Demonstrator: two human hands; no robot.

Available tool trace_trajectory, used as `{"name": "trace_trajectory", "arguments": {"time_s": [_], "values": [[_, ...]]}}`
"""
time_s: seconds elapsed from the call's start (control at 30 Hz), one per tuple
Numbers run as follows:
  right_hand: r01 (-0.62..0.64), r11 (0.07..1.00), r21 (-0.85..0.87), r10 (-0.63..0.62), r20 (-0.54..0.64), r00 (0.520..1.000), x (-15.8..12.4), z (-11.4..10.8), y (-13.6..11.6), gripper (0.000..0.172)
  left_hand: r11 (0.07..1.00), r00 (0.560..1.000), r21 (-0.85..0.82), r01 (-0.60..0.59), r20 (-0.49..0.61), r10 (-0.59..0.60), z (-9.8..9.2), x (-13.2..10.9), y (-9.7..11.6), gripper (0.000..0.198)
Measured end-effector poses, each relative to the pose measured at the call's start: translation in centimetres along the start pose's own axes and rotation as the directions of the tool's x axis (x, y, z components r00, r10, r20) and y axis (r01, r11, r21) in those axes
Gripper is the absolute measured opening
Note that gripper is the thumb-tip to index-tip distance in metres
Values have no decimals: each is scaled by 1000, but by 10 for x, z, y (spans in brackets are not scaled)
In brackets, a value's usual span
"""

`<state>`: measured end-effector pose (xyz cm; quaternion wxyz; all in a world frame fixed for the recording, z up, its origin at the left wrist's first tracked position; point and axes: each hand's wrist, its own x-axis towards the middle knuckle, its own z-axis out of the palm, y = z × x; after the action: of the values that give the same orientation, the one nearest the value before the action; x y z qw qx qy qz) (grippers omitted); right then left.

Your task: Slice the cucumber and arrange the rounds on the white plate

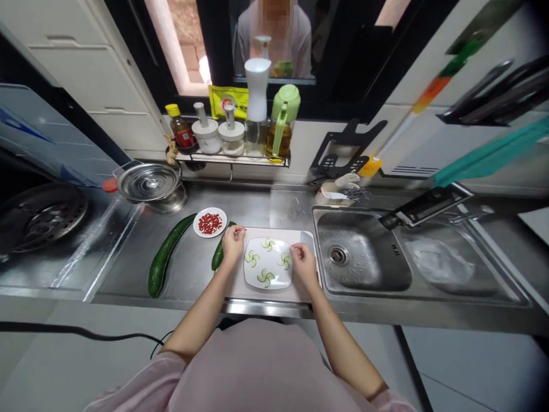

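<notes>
A white squarish plate lies on a pale cutting board, with thin green cucumber slices set out on it in several pinwheel shapes. My left hand is beside the plate's upper left corner, thumb and finger pinched on a tiny red piece, seemingly chopped chili. At the plate's right edge, my right hand has its fingertips together; anything between them is too small to make out. A small round white dish of chopped red chili stands left of the board. Partly behind my left hand lies a short cucumber piece.
A long whole cucumber lies on the steel counter to the left. Behind it stands a lidded steel pot, near the stove. The sink adjoins the board on the right. A rack at the back holds seasoning jars and an oil bottle.
</notes>
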<state>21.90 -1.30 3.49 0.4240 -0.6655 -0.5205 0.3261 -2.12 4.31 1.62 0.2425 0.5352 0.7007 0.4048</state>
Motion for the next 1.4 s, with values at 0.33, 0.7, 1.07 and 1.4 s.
{"name": "trace_trajectory", "arguments": {"time_s": [0.33, 0.7, 1.07, 1.4], "values": [[169, 973, -155, -108, 338, 935, 21, 23, -12, 19, 975, 926, 157, -158, 366, 91, 19, -49, 44, 15], [221, 953, -209, -120, 410, 904, 26, 36, -10, 13, 946, 902, 247, -210, 422, 91, 27, -51, 44, 16], [203, 955, -216, -98, 417, 903, 32, 40, -4, 14, 956, 907, 244, -160, 420, 44, 35, -44, 44, 16], [216, 868, -447, -13, 414, 910, 40, 43, 0, 18, 948, 929, 303, -97, 369, -23, 36, -34, 32, 14]]}}
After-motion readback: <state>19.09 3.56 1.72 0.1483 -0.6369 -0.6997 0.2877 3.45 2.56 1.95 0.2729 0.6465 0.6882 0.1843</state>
